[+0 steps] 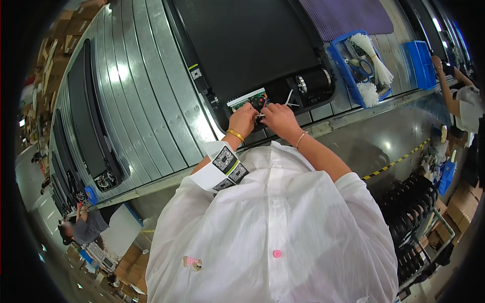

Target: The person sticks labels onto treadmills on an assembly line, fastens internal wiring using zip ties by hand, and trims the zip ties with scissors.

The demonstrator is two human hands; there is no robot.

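Note:
A long black machine [242, 45] lies on the slatted metal conveyor, its near end holding a green circuit board [247, 99] with a pale edge. At the board's near side my left hand [243, 120] has its fingers pinched on a small white piece. Close beside it, my right hand [279, 119] has bent fingers pressed together at the same small white connector [260, 115]. The exact grip is too small to make out. Dark and red wires run between the hands and the board. A white tie [289, 98] sticks up right of the board.
A blue bin [348, 70] holding white cable ties and blue-handled scissors stands right of the machine. Beyond it are a purple mat [348, 17] and another blue bin [421, 64]. A co-worker [467, 103] is at the far right, another person [88, 226] at lower left.

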